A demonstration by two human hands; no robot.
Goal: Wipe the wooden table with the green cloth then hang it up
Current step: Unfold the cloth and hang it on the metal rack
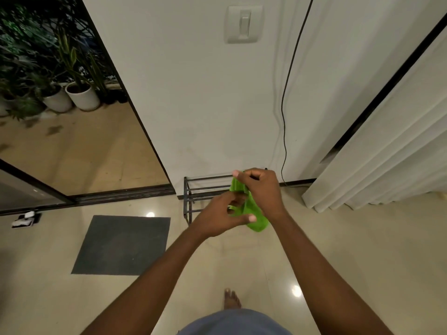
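The green cloth (254, 216) hangs bunched between both my hands, held in the air in front of me. My right hand (262, 189) grips its upper part with the fingers closed. My left hand (221, 217) holds the lower part, thumb pressed on the fabric. Just behind and below the hands stands a low dark metal rack (193, 189) against the white wall. No wooden table is in view.
A grey floor mat (123, 245) lies at left on the glossy tiled floor. An open sliding door (108, 194) leads to a balcony with potted plants (82, 95). White curtains (387, 153) hang at right. A black cable (284, 117) runs down the wall. My bare foot (231, 298) shows below.
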